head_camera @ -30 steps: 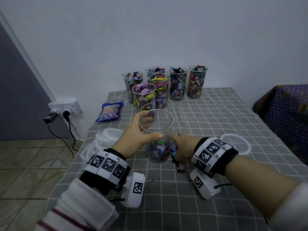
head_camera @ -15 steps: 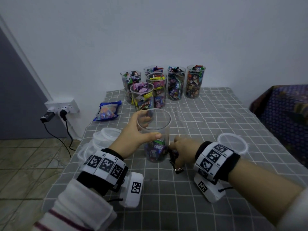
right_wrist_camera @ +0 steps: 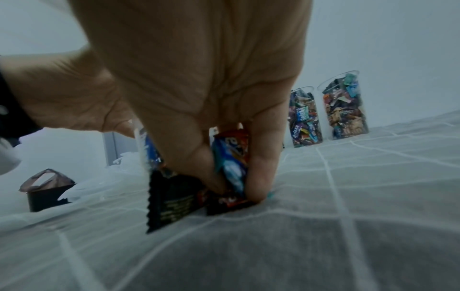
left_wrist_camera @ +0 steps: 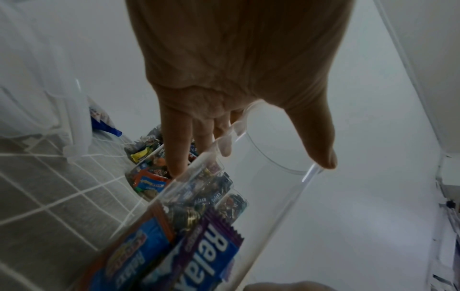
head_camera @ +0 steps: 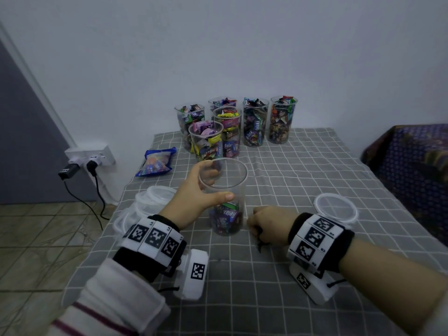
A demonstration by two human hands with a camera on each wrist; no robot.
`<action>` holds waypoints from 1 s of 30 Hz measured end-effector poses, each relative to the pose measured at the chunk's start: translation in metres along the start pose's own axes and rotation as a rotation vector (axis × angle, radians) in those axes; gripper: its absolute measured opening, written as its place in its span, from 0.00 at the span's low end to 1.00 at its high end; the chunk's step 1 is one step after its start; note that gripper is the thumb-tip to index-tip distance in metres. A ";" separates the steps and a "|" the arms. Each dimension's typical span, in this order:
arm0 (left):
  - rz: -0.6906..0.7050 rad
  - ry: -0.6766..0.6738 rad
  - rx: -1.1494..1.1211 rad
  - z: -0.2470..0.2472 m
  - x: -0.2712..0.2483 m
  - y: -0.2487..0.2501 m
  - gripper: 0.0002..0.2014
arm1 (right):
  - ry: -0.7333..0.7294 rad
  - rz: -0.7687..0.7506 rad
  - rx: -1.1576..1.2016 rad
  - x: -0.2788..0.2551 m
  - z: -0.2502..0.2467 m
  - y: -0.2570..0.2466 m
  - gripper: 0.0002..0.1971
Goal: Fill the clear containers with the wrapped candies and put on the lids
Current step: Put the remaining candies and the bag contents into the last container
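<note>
A tall clear container stands on the checked tablecloth, about a third full of wrapped candies. My left hand grips its upper rim, thumb in front and fingers behind. Just right of it, my right hand is down on the cloth with fingers curled round several wrapped candies, one black wrapper sticking out below. A single clear lid lies further right. Several filled containers stand at the table's far edge.
A stack of clear lids lies at the table's left edge, a blue snack bag beyond it. A wall socket with plugs is at left. A dark patterned piece of furniture stands at right.
My right hand has drawn back toward me along the cloth, gathering candies. My left hand keeps hold of the container.
</note>
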State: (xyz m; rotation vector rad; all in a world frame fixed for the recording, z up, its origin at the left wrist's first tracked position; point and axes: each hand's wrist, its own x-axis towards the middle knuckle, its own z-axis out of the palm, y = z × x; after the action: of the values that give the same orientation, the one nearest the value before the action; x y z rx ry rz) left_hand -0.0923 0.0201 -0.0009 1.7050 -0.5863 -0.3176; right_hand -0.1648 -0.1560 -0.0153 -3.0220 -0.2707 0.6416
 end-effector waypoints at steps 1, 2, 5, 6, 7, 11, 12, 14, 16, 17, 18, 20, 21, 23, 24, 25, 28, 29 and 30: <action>-0.001 0.000 -0.004 0.000 0.000 0.000 0.45 | 0.003 0.010 0.024 -0.001 -0.001 0.002 0.08; -0.002 -0.001 -0.004 0.000 0.000 0.000 0.45 | 0.010 0.022 0.047 -0.003 -0.002 0.005 0.08; -0.006 -0.002 -0.008 0.000 0.000 0.001 0.46 | 0.055 0.055 0.068 -0.007 -0.009 0.014 0.08; -0.009 -0.005 -0.007 0.000 0.000 0.001 0.46 | 0.074 0.063 0.076 -0.008 -0.014 0.017 0.07; -0.012 -0.007 -0.005 0.000 0.000 0.002 0.45 | 0.104 0.066 0.095 -0.010 -0.021 0.021 0.07; -0.015 -0.002 0.010 0.000 0.000 0.001 0.38 | 0.319 0.056 0.292 -0.027 -0.065 0.029 0.12; -0.013 -0.001 0.014 0.000 0.000 0.002 0.38 | 0.396 0.041 0.350 -0.032 -0.076 0.029 0.10; -0.016 0.002 0.021 0.000 0.000 0.001 0.41 | 0.543 0.006 0.434 -0.040 -0.097 0.024 0.06; -0.020 0.003 0.013 0.000 0.000 0.000 0.41 | 0.648 -0.043 0.459 -0.043 -0.114 0.015 0.05; -0.022 0.001 0.004 0.000 0.000 0.000 0.41 | 0.675 -0.070 0.452 -0.041 -0.120 0.009 0.05; -0.024 0.000 -0.001 0.000 0.000 0.000 0.40 | 0.688 -0.093 0.432 -0.038 -0.124 0.003 0.05; -0.013 -0.002 -0.002 0.001 -0.001 0.001 0.37 | 0.688 -0.129 0.381 -0.031 -0.129 -0.009 0.05; -0.009 -0.001 -0.005 0.001 -0.001 0.000 0.35 | 0.679 -0.147 0.364 -0.027 -0.129 -0.015 0.05; 0.011 0.005 -0.028 0.001 0.000 -0.001 0.33 | 0.653 -0.179 0.327 -0.018 -0.127 -0.023 0.06; 0.024 0.004 -0.034 0.001 0.000 -0.001 0.33 | 0.640 -0.186 0.311 -0.014 -0.125 -0.025 0.06; 0.029 0.004 -0.031 0.001 0.000 -0.002 0.35 | 0.626 -0.188 0.299 -0.011 -0.122 -0.027 0.06; 0.032 0.011 -0.027 0.000 0.003 -0.004 0.38 | 0.606 -0.186 0.288 -0.005 -0.115 -0.028 0.08; 0.035 0.009 -0.037 -0.001 0.003 -0.005 0.39 | 0.614 -0.185 0.289 -0.003 -0.112 -0.027 0.09; 0.036 0.004 -0.049 -0.001 0.004 -0.006 0.40 | 0.632 -0.186 0.294 -0.002 -0.109 -0.027 0.09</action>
State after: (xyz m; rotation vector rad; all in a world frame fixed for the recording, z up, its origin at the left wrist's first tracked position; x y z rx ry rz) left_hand -0.0874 0.0194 -0.0059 1.6462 -0.6016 -0.3007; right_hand -0.1264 -0.1305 0.0874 -2.6899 -0.3746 -0.2698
